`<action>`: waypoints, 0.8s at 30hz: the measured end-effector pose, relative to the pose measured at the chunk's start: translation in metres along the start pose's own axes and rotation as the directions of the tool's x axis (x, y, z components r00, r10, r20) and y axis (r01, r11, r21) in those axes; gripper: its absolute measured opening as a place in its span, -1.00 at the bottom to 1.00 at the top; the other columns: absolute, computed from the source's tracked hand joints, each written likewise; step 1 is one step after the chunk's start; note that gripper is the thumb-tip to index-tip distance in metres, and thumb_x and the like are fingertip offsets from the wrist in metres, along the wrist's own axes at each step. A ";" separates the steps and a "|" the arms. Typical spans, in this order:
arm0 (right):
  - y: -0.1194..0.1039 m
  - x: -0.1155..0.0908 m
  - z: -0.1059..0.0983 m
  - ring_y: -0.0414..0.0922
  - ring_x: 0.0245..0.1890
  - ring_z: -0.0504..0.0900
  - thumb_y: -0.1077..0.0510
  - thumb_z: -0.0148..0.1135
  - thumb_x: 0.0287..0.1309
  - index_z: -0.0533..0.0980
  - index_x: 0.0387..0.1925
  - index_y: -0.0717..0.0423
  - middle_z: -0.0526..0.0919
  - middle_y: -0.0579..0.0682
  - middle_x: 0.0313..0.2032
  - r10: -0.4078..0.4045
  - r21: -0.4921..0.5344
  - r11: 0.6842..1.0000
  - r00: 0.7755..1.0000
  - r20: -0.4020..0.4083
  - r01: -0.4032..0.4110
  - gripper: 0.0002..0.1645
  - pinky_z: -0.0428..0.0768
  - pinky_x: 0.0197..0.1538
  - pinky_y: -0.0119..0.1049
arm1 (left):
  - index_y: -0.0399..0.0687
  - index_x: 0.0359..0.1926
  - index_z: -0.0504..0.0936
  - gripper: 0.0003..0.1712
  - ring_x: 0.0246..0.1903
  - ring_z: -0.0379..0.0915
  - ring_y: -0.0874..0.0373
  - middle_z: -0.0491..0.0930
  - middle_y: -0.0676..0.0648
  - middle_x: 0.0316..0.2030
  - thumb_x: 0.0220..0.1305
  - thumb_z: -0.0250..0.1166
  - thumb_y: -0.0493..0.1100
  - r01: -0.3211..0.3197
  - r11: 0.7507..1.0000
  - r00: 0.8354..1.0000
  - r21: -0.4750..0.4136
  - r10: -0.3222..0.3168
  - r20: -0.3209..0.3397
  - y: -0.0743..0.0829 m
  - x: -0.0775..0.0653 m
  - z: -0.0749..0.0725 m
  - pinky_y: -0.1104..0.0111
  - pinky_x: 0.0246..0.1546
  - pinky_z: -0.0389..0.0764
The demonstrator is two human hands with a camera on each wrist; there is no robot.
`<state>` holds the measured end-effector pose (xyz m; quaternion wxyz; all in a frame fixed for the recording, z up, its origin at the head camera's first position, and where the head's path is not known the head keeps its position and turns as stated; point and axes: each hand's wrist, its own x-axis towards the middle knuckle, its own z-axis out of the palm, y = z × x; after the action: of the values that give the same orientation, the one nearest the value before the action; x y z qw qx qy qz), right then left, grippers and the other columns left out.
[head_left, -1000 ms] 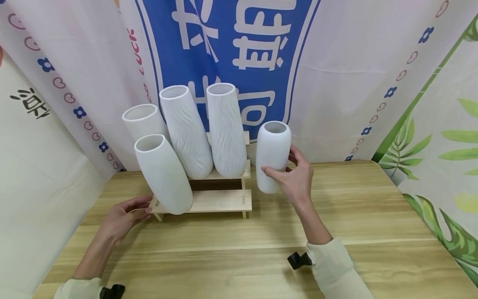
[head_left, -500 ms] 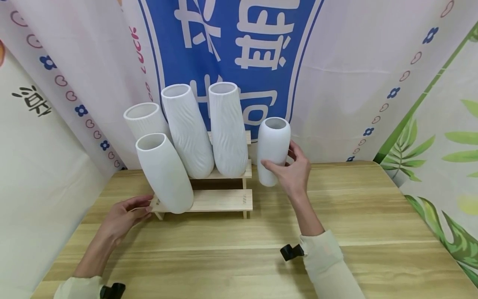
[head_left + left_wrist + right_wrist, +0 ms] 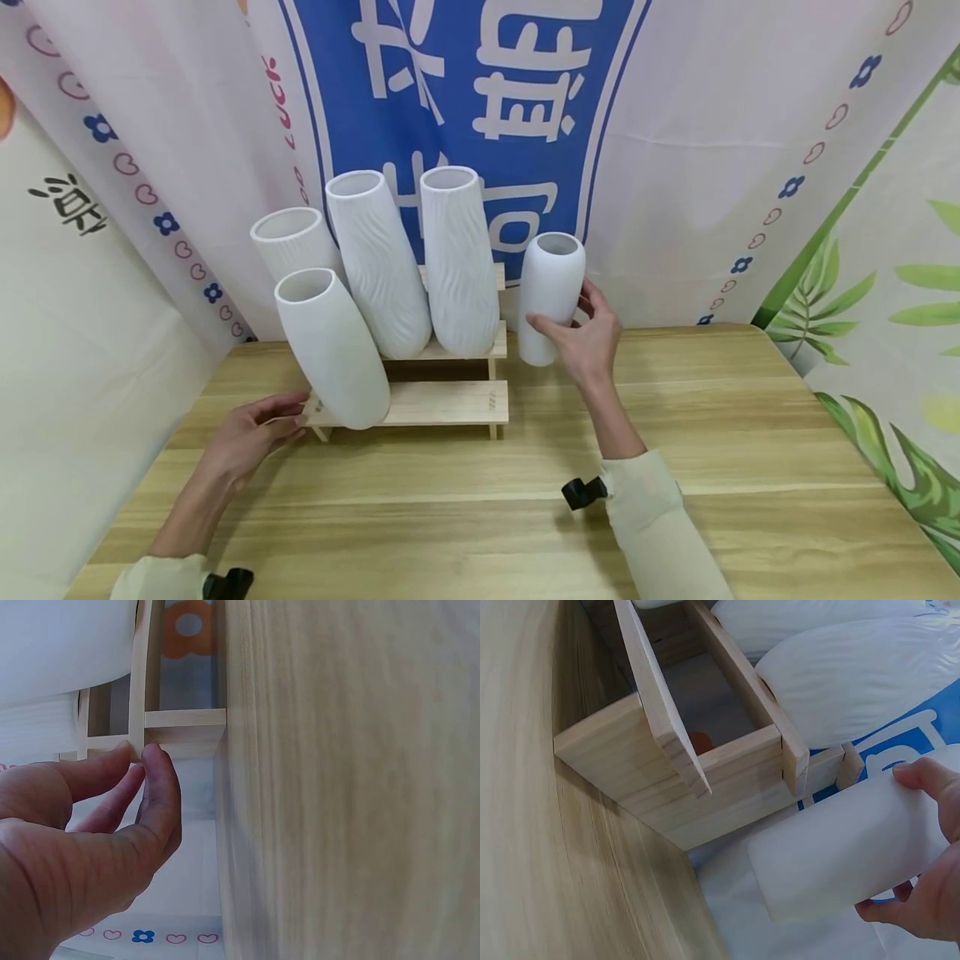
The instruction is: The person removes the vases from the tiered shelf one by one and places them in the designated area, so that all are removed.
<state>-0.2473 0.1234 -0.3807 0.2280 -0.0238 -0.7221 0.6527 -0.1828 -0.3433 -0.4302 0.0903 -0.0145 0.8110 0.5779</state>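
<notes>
A smooth white vase (image 3: 551, 287) is gripped upright by my right hand (image 3: 592, 337), thumb in front and fingers behind. It hangs just right of a tiered wooden stand (image 3: 450, 402); the right wrist view shows its base raised off the table, apart from the stand. My left hand (image 3: 251, 435) pinches the left end of the stand's lowest shelf between thumb and fingers, plainly seen in the left wrist view. On that shelf stands a smooth vase (image 3: 333, 358). Two tall rippled vases (image 3: 378, 267) stand on the middle tier. Behind them at left is a ribbed vase (image 3: 296, 242), its lower part hidden.
The wooden table (image 3: 480, 517) reaches to a white curtain (image 3: 690, 167) with a blue panel at the back. More printed cloth (image 3: 900, 292) hangs along the right side. A black wrist camera (image 3: 583, 493) sits at my right cuff.
My right hand has lifted the vase a little and moved it slightly back, away from me. The left hand stays at the shelf end, and the other vases keep their places.
</notes>
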 end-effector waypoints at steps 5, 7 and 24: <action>0.006 0.007 -0.001 0.13 0.38 0.56 0.17 0.73 -0.02 0.43 0.51 0.08 0.55 0.12 0.42 0.013 0.005 1.000 1.000 0.010 -0.013 0.05 0.69 0.41 0.19 | -0.51 0.55 0.25 -0.35 -0.02 0.68 0.40 0.56 -0.10 0.17 0.60 0.20 -0.31 0.011 1.000 1.000 0.000 -0.011 -0.002 0.000 0.000 0.000 0.46 0.16 0.79; 0.009 0.010 -0.001 0.13 0.38 0.56 0.18 0.72 -0.01 0.43 0.51 0.08 0.54 0.12 0.42 0.015 0.008 1.000 1.000 0.010 -0.015 0.05 0.69 0.41 0.19 | -0.51 0.55 0.25 -0.35 -0.01 0.68 0.40 0.56 -0.11 0.18 0.60 0.20 -0.32 0.010 1.000 1.000 -0.001 -0.010 -0.002 0.000 0.001 0.000 0.45 0.16 0.79; 0.025 0.031 0.003 0.14 0.43 0.52 0.15 0.73 -0.02 0.45 0.51 0.05 0.54 0.11 0.44 0.040 -0.022 0.999 0.999 -0.002 -0.040 0.04 0.65 0.45 0.20 | -0.54 0.55 0.23 -0.36 -0.04 0.69 0.40 0.56 -0.11 0.16 0.59 0.18 -0.36 0.003 1.000 1.000 -0.006 -0.003 0.003 -0.002 0.002 0.000 0.49 0.13 0.79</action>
<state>-0.2821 0.1348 -0.3951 0.2154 -0.0413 -0.7283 0.6493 -0.1849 -0.3441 -0.4327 0.0925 -0.0152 0.8091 0.5802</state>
